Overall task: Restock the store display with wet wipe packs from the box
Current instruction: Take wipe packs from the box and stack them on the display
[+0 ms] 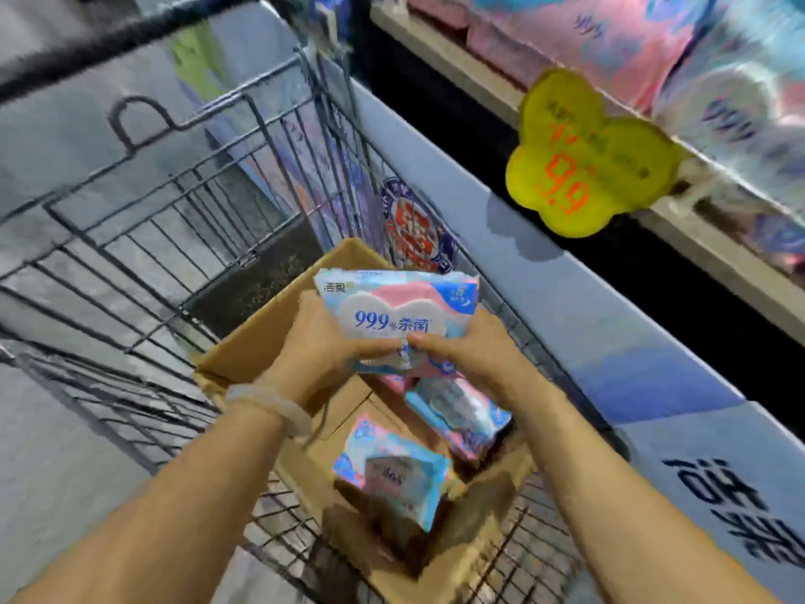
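Both hands, left hand (324, 342) and right hand (466, 348), fingers curled round wet wipe packs (394, 318), frame centre above the box (261, 342) in the cart (174, 220). Lift-out step; next likely carry to shelf (566, 137), upper right.

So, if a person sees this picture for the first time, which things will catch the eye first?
Most likely the wet wipe pack at the centre, held by the left hand and right hand above the open cardboard box in the wire cart. Next, the bright yellow price tag with orange digits, hanging from the shelf edge at the upper right. More packs lie inside the box below.
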Demonstrator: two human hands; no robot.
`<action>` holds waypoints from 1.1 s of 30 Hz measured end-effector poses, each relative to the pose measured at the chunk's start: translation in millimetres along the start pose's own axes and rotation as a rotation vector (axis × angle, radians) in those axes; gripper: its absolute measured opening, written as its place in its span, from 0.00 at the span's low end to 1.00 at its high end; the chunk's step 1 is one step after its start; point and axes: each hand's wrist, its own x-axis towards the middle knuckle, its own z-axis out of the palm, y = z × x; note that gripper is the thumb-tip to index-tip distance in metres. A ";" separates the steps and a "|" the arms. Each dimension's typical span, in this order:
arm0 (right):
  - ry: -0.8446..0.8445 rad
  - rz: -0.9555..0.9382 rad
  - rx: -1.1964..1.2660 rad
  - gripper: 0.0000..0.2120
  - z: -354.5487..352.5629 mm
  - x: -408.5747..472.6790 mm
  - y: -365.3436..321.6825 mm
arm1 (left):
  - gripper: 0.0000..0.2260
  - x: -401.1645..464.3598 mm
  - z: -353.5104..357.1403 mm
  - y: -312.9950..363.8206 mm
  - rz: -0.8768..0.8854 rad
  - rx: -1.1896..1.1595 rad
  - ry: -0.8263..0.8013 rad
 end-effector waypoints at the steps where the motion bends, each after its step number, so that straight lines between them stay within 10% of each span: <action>1: 0.036 -0.028 0.005 0.48 -12.6 -12.8 -3.8 | 0.19 -17.3 1.1 20.8 0.057 -0.011 0.013; 6: 0.154 -0.193 -0.028 0.33 -73.5 -98.8 -34.4 | 0.19 -84.0 0.8 83.6 0.214 0.043 0.044; 10: 0.264 -0.288 0.048 0.24 -122.5 -163.3 -40.4 | 0.45 -118.1 10.9 128.6 0.286 0.143 0.045; 18: 0.616 -0.399 0.046 0.34 -255.0 -284.8 -29.8 | 0.51 -212.3 79.8 260.7 0.656 0.089 0.051; 23: 0.790 -0.402 0.023 0.18 -331.1 -325.6 -23.0 | 0.45 -248.4 125.9 331.9 0.825 0.031 -0.007; 33: 1.117 -0.423 -0.013 0.40 -417.0 -309.2 -49.1 | 0.40 -222.0 163.4 435.7 1.096 0.040 -0.010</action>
